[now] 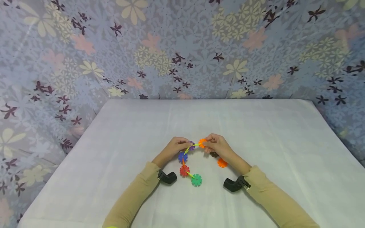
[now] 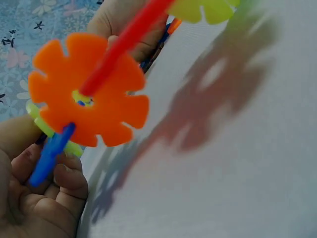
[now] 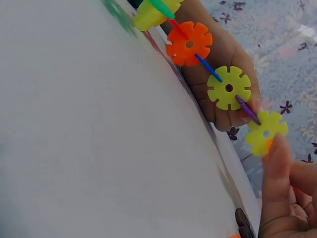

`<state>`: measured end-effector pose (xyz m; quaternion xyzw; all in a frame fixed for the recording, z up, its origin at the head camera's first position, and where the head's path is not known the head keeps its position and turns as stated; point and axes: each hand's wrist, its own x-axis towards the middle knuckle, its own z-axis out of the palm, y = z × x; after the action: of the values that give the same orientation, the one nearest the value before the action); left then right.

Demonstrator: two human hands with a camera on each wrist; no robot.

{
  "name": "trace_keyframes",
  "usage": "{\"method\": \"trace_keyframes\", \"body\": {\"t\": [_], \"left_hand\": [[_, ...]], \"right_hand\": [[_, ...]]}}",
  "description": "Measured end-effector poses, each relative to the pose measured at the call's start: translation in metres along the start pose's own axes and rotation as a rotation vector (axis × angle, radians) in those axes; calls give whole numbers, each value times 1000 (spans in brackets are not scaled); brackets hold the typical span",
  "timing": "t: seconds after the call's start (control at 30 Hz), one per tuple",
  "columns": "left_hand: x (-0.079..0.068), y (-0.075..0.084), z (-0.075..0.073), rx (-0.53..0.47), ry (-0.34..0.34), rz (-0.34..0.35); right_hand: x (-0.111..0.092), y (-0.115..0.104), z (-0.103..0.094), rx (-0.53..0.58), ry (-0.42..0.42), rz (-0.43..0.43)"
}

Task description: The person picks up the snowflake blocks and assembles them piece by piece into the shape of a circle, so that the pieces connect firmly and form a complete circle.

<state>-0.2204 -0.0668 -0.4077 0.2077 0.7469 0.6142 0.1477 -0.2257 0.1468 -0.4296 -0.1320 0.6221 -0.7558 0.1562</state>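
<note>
A chain of slotted plastic snowflake discs hangs between and below my two hands, set edge into edge. In the head view my left hand [image 1: 177,146] pinches the purple disc [image 1: 192,146] near the chain's upper end. My right hand [image 1: 217,145] pinches the orange disc [image 1: 202,143] at that end, joined to the purple one by a yellow disc [image 1: 197,144] seen edge-on. From the left hand the chain runs down through a blue disc [image 1: 182,157] and a red disc [image 1: 184,171] to a green disc [image 1: 196,180]. In the right wrist view, the right thumb presses against a yellow disc [image 3: 266,133].
A brown disc [image 1: 214,154] lies just under the right hand, and a separate orange disc [image 1: 222,162] lies beside the right wrist. White cloth covers the table [image 1: 137,126]. Floral fabric [image 1: 182,47] stands along its back. Black camera mounts [image 1: 234,185] sit at both wrists.
</note>
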Motion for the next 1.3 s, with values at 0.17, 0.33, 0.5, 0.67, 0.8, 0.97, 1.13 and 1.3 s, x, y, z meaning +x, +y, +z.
{"method": "trace_keyframes", "body": {"t": [0.17, 0.33, 0.5, 0.67, 0.8, 0.97, 1.13, 1.3], "left_hand": [[0, 0, 0, 1, 6, -2], [7, -22, -4, 1, 18, -8], [11, -25, -2, 2, 20, -9], [13, -22, 1, -51, 20, -35], [13, -21, 1, -82, 20, -68], [12, -22, 0, -40, 18, -80], [11, -23, -1, 25, 28, -25], [10, -24, -2, 34, 42, -1]], "right_hand": [[-1, 3, 0, 33, -3, 4], [1, 4, 0, 16, -9, 22], [2, 3, -4, -67, 19, -11], [1, -1, -6, -138, 12, -12], [0, -3, -4, -132, 11, -11], [-1, 0, 2, -151, 11, -49], [-2, 0, 8, -239, -45, -116], [1, -14, -1, -567, -88, -125]]}}
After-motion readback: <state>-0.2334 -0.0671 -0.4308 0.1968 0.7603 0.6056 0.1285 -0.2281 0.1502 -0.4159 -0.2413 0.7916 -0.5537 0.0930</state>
